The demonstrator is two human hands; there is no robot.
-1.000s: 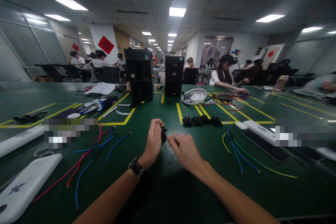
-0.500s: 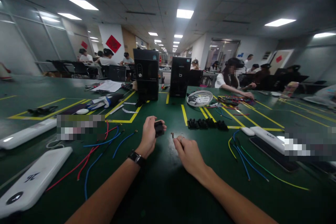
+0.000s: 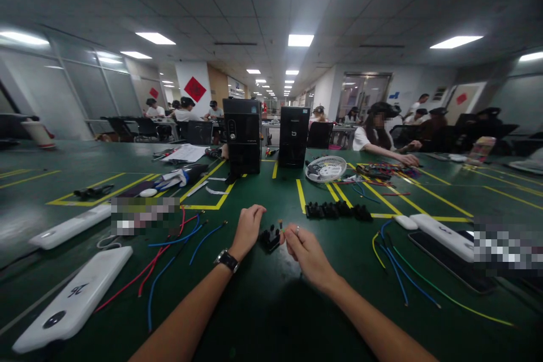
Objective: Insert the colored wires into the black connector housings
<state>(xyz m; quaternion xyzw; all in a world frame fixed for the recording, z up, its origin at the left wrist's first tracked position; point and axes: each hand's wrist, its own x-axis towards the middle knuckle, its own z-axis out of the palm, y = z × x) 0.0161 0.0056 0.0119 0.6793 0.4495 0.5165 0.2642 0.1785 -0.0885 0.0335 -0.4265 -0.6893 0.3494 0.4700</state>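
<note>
My left hand (image 3: pixel 246 233), with a black watch on the wrist, has its fingers drawn together at the left of a black terminal-block-like part (image 3: pixel 270 238). That part sits between my hands with its posts pointing up, apparently on the green table (image 3: pixel 263 305). Whether anything is between the left fingertips is hidden. My right hand (image 3: pixel 307 250), wearing a ring, is closed in a pinch at the part's right side. A small copper-tipped piece (image 3: pixel 280 224) stands up at its fingertips; its lower end is hard to make out.
Several similar black parts (image 3: pixel 337 211) stand in a row beyond my right hand. Red and blue wires (image 3: pixel 163 249) lie left; blue, green and yellow wires (image 3: pixel 394 260) lie right. Two black computer towers (image 3: pixel 242 136) stand ahead, near a white basket (image 3: pixel 326 169). A co-worker (image 3: pixel 377 130) sits far right.
The black part has left my left hand's grasp and now sits upright between the hands. My right hand has brought the copper-tipped piece up against it. The view has tilted up slightly.
</note>
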